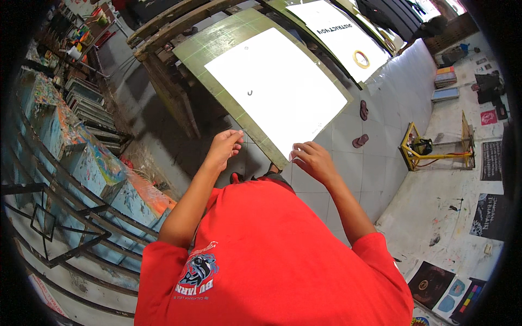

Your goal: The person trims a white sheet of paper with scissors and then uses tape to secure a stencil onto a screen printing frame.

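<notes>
Sheet (288, 81), white, spread over the green desk (220, 43) in front of the body; seemingly late in being laid out. Nearest, right hand (314, 162) at the sheet's near corner, fingers bent and apparently pinching that corner; grip partly hidden. To the left of it, left hand (223, 149) close to the desk's left edge, thumb and fingers drawn together; impossible to tell whether on anything, or in contact with the edge. Farther in, broad middle of the sheet, to all appearance flat, with a small dark curved mark (250, 93) toward the left side. Beyond, a bare green strip of desk with pale lines, perhaps guides for alignment. Done, as far as visible: sheet on the desk, most of its area supported. Left, by judgement: near corner not yet free of the fingers; final squaring to the lines possibly unfinished. No tape visible along the edges. Farthest, on the next desk, a second sheet (316, 15) with dark lettering, already lying without any hand on it, and a yellow tape roll (355, 58) on top.
</notes>
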The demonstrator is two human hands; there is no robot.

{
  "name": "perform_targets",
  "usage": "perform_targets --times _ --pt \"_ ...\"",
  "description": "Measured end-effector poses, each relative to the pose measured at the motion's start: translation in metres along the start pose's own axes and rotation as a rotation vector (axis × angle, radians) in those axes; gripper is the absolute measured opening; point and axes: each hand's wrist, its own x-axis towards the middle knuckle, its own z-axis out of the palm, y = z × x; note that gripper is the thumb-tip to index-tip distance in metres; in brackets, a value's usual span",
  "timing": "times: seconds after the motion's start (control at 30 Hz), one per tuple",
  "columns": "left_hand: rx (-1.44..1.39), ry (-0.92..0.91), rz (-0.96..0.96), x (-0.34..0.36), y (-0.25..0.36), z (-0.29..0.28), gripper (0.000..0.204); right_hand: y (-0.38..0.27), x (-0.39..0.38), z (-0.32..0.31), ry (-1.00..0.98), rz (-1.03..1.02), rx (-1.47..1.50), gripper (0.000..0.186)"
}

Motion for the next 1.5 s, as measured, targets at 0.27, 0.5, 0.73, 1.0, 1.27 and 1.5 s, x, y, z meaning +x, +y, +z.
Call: perform_targets --times 0.27,0.5,0.73,1.0,1.27,1.5 --pt "0.105 0.035 0.095 0.003 0.005 0.008 0.016 -0.003 0.005 -0.004 0.043 0.050 0.058 0.021" --pt "0.462 0.129 0.496 0.010 0.012 0.022 0.023 -0.017 0.011 0.008 0.002 0.152 -0.049 0.024" --pt "0.393 0.095 0.232 0.027 0.024 0.016 0.024 -0.034 0.020 0.010 -0.060 0.329 -0.122 0.019" --pt "0.173 0.025 0.079 0.042 0.030 0.005 0.022 -0.038 0.026 0.015 0.015 0.293 -0.212 0.022" --pt "0.070 0.024 0.021 0.048 0.035 0.013 0.021 -0.028 0.028 0.015 0.021 0.356 -0.133 0.031" --pt "0.103 0.013 -0.029 0.061 0.040 0.016 0.023 -0.023 0.026 0.008 0.082 0.486 0.031 0.034"
